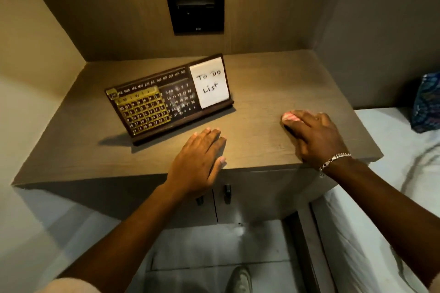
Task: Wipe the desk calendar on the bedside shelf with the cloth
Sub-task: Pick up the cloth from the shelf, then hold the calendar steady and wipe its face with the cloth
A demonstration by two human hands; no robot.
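A dark wooden desk calendar (152,104) leans upright on the bedside shelf (257,74), left of middle, with a brass date grid and a white "To Do List" note pad (210,84) on its right end. My left hand (198,159) lies flat and empty on the shelf's front edge, just in front of the calendar. My right hand (314,133) rests to the right of the calendar, curled over a pink striped cloth (289,117) that shows only at the fingertips.
A black wall panel (195,15) is set in the back wall above the shelf. Cabinet doors with dark handles (227,194) sit below the shelf. A bed with white sheets (390,197) and a blue patterned item (427,104) lie at the right.
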